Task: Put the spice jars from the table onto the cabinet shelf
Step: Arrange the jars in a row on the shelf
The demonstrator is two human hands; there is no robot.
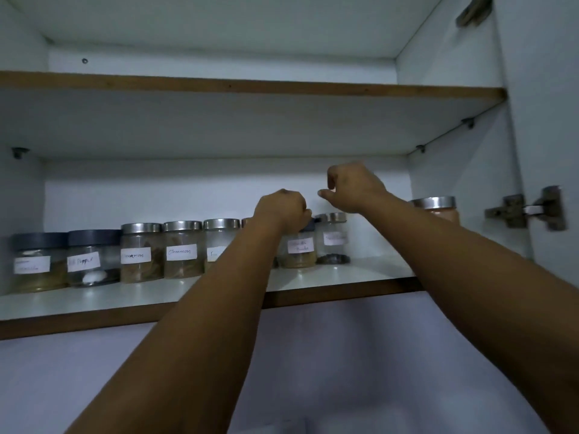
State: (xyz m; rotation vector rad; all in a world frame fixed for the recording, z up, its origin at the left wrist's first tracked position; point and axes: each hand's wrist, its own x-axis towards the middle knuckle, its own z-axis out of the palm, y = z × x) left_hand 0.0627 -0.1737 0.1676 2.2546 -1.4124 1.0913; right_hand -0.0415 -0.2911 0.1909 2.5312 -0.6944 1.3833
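Note:
A row of labelled glass spice jars stands on the lower cabinet shelf (329, 275). My left hand (282, 211) reaches in and grips the dark lid of a jar with tan powder (297, 252). Just to its right is a silver-lidded jar (332, 238) with dark contents. Above that jar hovers my right hand (354, 189), fingers loosely curled and holding nothing. To the left stand a cinnamon jar (183, 249), another silver-lidded jar (141, 252) and two dark-lidded jars (92, 258). My left forearm hides part of two jars.
An orange-filled jar (437, 208) stands at the shelf's right end behind my right forearm. The upper shelf (250, 86) sits overhead. The open door with its hinge (532, 211) is at the right. Bare shelf lies in front of the jars.

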